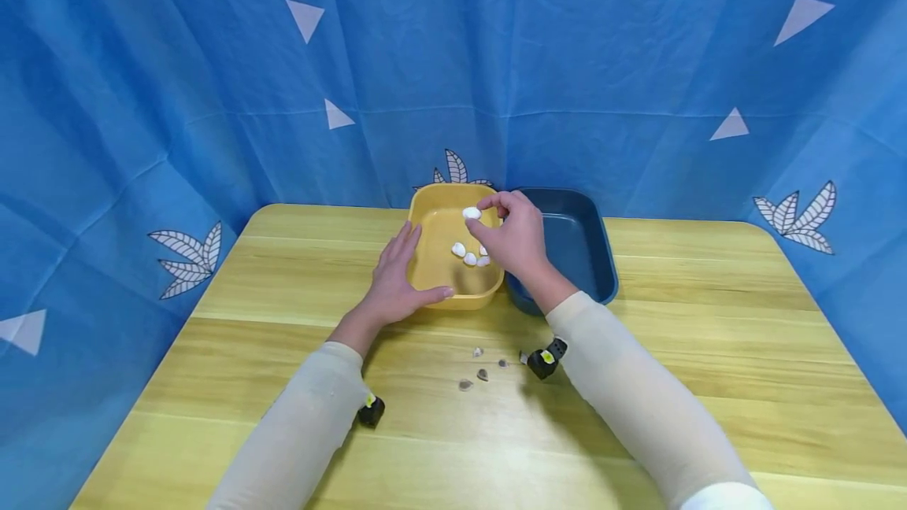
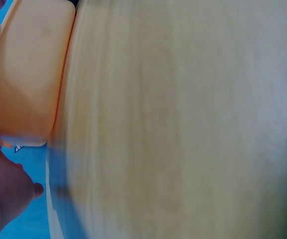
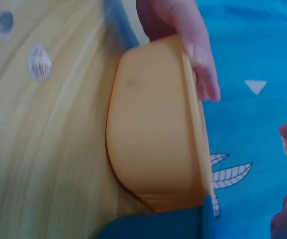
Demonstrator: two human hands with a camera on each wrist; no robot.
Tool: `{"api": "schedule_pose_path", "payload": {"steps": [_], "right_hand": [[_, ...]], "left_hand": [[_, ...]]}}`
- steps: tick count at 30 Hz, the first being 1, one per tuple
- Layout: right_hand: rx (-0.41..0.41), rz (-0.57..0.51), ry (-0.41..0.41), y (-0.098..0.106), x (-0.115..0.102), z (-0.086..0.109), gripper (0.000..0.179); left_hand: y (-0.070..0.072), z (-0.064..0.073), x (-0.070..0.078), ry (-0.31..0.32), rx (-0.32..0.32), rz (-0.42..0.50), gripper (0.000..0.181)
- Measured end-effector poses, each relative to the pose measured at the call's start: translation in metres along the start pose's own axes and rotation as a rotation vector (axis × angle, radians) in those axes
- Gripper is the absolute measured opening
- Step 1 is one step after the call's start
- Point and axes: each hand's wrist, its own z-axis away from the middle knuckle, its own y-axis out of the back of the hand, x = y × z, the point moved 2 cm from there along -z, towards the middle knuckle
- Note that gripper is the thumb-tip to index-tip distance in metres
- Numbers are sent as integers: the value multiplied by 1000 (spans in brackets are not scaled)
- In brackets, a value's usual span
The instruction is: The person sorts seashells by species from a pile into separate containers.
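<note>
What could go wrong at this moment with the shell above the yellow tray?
1. The right hand pinches a white shell only at its fingertips above the yellow tray; the grip looks light, so the shell may slip and bounce out.
2. The blue tray touches the yellow one, so a stray shell might land there.
3. The left hand rests on the yellow tray's rim; a push could shift it.
</note>
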Motion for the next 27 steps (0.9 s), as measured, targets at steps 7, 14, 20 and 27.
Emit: {"api": "schedule_pose_path", "payload": {"steps": [7, 14, 20, 27], "right_hand": [[-1, 11, -40, -8, 13, -10, 21], [-49, 34, -134, -18, 23, -14, 22], [-91, 58, -200, -24, 31, -16, 21], [-128, 75, -260, -32, 39, -16, 22]], "left_hand": [[0, 0, 0, -2, -3, 3, 120], [2, 2, 2, -4, -3, 19, 119], [1, 1, 2, -1, -7, 16, 117], [1, 0, 0, 0, -2, 8, 118]]}}
